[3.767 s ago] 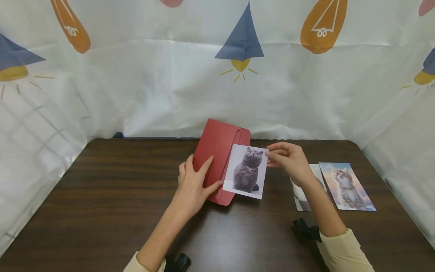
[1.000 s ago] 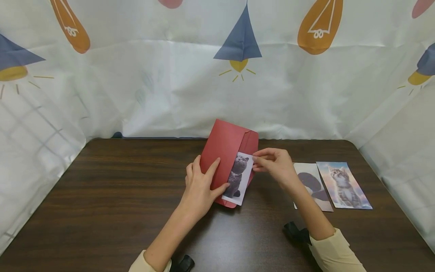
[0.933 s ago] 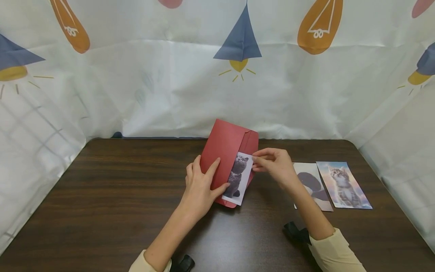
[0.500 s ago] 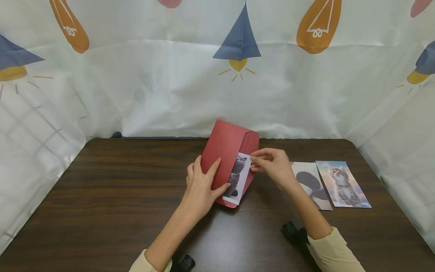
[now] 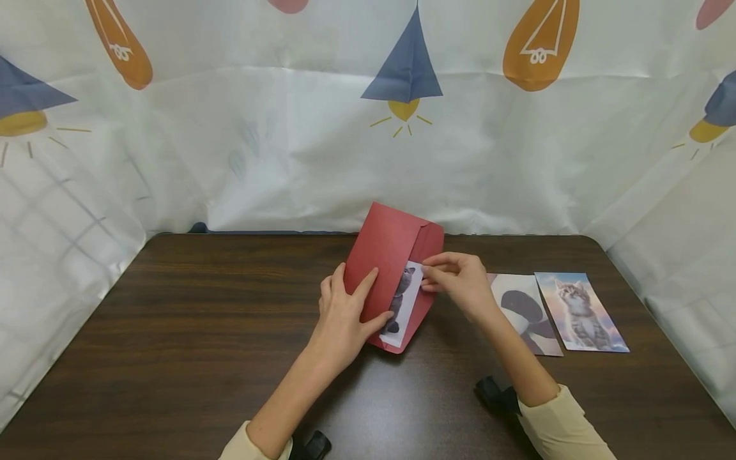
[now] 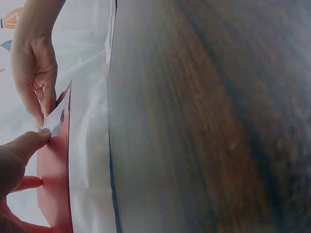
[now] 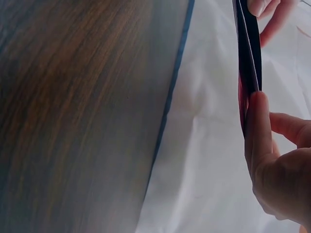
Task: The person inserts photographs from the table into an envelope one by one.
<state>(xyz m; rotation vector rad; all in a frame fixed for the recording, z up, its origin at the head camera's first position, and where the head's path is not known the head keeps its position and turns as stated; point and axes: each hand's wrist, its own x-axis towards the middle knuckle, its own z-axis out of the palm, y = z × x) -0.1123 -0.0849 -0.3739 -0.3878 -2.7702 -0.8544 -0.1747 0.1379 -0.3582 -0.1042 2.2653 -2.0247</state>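
A red envelope (image 5: 388, 236) is held tilted above the table, its long opening facing right. My left hand (image 5: 340, 319) grips it by the lower left side, the thumb lying at the opening's edge. In the opening sits a white photo card of a grey cat (image 5: 409, 303), its left part hidden inside the envelope. My right hand (image 5: 460, 281) pinches the card's upper right edge between thumb and fingers. From the left wrist, the card (image 6: 55, 121) shows as a pale strip between both hands. In the right wrist view the envelope (image 7: 241, 102) appears nearly edge-on.
To the right lie two more photo cards: a kitten against a pastel sky (image 5: 581, 313) and a grey-and-white picture (image 5: 520, 306) partly behind my right forearm. The dark wooden table (image 5: 172, 332) ends at a white printed curtain (image 5: 259, 160).
The cat card has slid left into the envelope, so less of it shows. The envelope has shifted slightly right, with both hands keeping their holds.
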